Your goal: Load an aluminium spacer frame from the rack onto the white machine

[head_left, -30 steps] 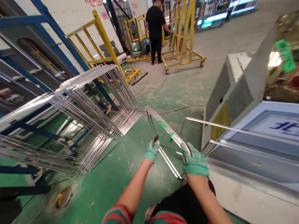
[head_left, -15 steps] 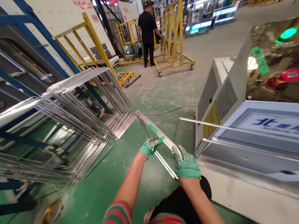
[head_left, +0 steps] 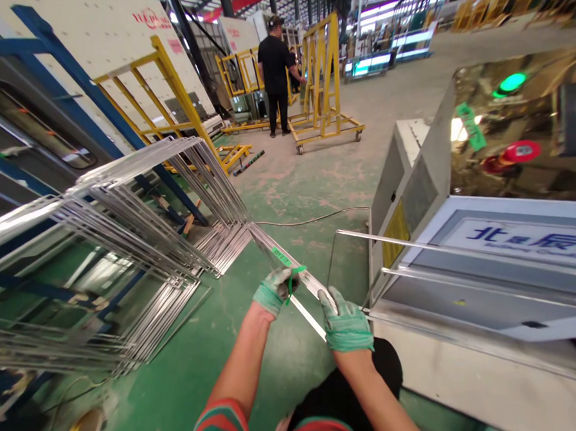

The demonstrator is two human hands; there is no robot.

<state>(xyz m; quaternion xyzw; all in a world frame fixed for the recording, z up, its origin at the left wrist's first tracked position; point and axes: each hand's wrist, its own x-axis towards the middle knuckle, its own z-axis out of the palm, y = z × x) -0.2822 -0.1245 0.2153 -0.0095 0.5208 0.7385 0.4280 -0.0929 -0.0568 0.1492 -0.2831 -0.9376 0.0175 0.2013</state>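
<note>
Low in the middle of the frame, both gloved hands work on a thin metal frame (head_left: 291,273). The right hand (head_left: 344,318) is clamped on the frame's bar near its lower end. The left hand (head_left: 272,290), just left of it, pinches a green strip (head_left: 295,276) that sticks to the bar; its fingers are closed on the strip. A green label (head_left: 280,256) sits on the bar just above the left hand. The frame runs from the hands up and left, and its far corner ends close to the stack of frames (head_left: 125,243) that fills the left half of the frame, leaning against a blue rack (head_left: 63,73) and standing on the green floor (head_left: 218,348). To the right of the hands stands a grey machine (head_left: 489,282) with a green lamp (head_left: 511,83) and a red button (head_left: 520,150). In the upper middle, a person in black (head_left: 275,74) stands among yellow racks (head_left: 322,78), well apart from the hands.
</note>
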